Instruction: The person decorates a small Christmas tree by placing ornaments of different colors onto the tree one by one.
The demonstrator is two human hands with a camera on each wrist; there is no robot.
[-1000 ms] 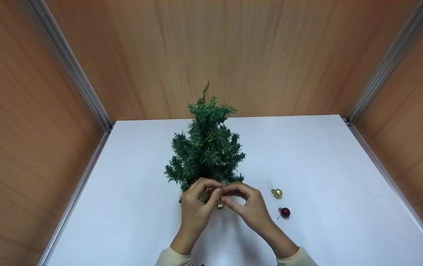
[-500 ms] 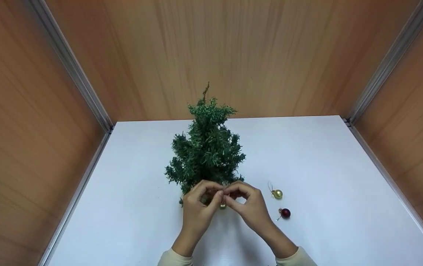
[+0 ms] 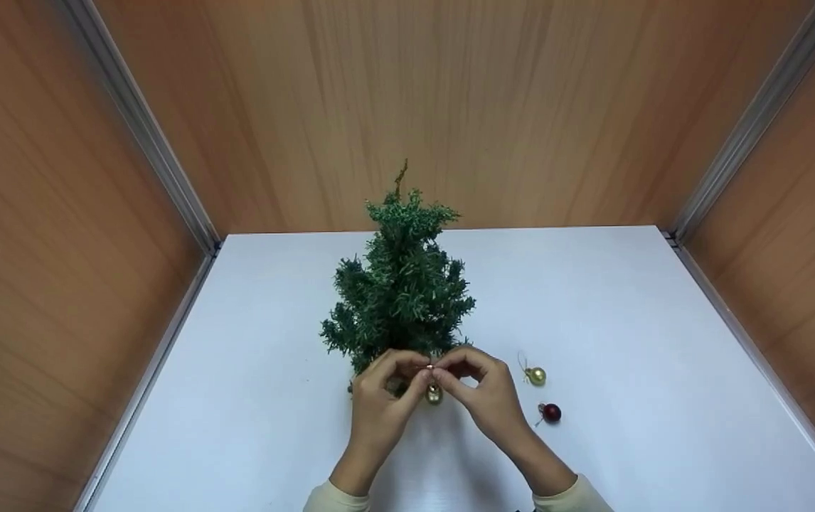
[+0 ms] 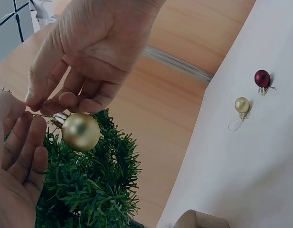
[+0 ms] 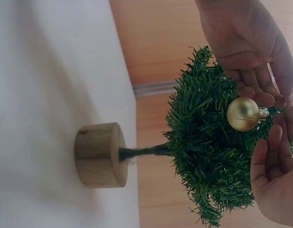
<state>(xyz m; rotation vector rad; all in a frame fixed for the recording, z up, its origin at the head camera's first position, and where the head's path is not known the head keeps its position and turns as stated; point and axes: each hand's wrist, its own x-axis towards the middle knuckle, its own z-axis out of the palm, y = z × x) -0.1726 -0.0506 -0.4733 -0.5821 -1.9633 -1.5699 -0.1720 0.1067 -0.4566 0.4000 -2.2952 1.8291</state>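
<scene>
A small green artificial Christmas tree [image 3: 404, 284] stands upright in the head view, its lower front hidden by the hands. Before its lower branches hangs a gold bauble [image 3: 434, 394] on a thin thread. Thumb and fingertips of my left hand [image 3: 379, 398] pinch the thread from one side. From the other side my right hand [image 3: 486, 402] pinches it too, fingertips of both nearly meeting. Seen from the left wrist, the bauble [image 4: 80, 132] overlaps the branches below the fingers. The right wrist view shows its silver cap [image 5: 263, 112] close under the fingertips.
Right of the tree, another gold bauble [image 3: 536, 376] with a thread loop and a dark red bauble [image 3: 551, 413] lie on the white table [image 3: 628, 320]. The tree's round wooden base [image 5: 99, 156] shows in the right wrist view. Wood-grain panels [image 3: 507, 107] enclose the table.
Both hands have shifted slightly right, still holding the thread. The hanging gold bauble has moved a little right and more of it shows below the fingers. The loose baubles still lie there.
</scene>
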